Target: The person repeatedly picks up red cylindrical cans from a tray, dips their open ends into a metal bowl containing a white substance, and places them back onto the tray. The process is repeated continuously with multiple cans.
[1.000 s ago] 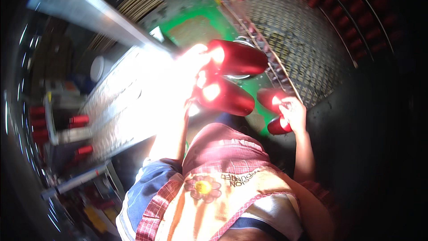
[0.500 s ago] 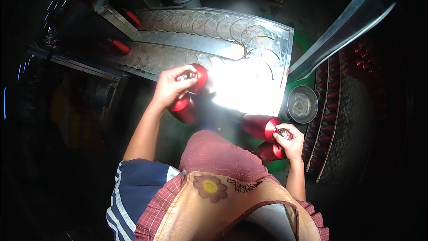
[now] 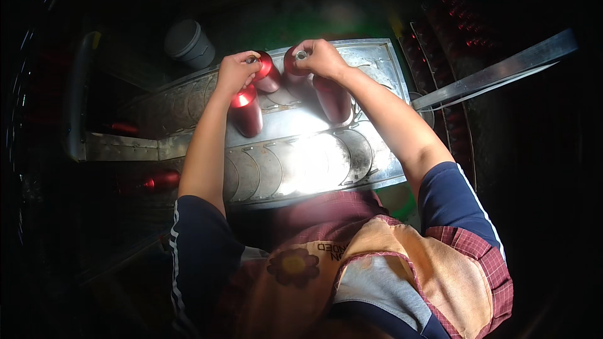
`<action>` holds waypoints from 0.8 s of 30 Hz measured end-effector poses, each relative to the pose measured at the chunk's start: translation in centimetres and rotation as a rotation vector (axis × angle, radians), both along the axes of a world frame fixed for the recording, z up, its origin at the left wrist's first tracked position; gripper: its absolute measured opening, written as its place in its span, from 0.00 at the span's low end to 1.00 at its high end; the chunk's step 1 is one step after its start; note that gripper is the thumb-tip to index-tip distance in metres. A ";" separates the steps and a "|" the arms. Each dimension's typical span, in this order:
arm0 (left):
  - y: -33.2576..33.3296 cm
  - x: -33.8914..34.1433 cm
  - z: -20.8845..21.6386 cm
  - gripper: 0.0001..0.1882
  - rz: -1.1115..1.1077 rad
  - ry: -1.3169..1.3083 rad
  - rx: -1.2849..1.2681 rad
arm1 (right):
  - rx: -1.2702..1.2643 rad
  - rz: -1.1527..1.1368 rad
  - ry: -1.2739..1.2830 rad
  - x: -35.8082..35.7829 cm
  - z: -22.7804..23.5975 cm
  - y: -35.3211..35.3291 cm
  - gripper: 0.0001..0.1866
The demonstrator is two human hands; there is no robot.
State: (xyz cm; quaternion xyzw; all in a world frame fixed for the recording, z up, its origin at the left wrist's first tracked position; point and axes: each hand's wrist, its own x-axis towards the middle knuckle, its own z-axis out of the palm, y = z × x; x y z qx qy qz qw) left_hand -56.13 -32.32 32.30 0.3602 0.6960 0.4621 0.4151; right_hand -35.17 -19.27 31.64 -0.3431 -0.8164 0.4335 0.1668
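Note:
Over the far part of the metal conveyor (image 3: 289, 119), each of my hands holds a pair of shiny red metal bottles. My left hand (image 3: 234, 74) is closed around the necks of one red bottle (image 3: 267, 74) and a second red bottle (image 3: 247, 113), which hangs nearer to me. To its right, my right hand (image 3: 323, 59) grips the neck of a red bottle (image 3: 293, 63). Another red bottle (image 3: 333, 102) hangs under that hand, its neck hidden by the fingers. Whether the bottle bases touch the conveyor, I cannot tell.
More red bottles lie at the left, one of them a bright red bottle (image 3: 162, 180) on the near track. A white bucket (image 3: 190, 44) stands beyond the conveyor. At the right a slanted metal bar (image 3: 496, 72) juts out, with rows of red bottles (image 3: 461, 22) behind it.
Both hands have moved forward and closer together, carrying the red bottles from the near side to above the conveyor's far track. My body has come up against the conveyor's near edge.

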 end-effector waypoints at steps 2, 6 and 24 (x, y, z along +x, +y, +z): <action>1.5 -2.1 -1.9 0.11 -0.056 0.001 -0.052 | -0.065 0.025 -0.029 -3.3 -1.3 0.8 0.15; -0.4 -7.2 -3.1 0.16 -0.092 -0.006 -0.037 | -0.118 0.100 0.046 -4.1 -1.7 1.9 0.20; -10.5 5.7 -2.5 0.15 0.613 0.066 0.688 | 0.143 0.060 0.624 18.7 1.0 -3.6 0.15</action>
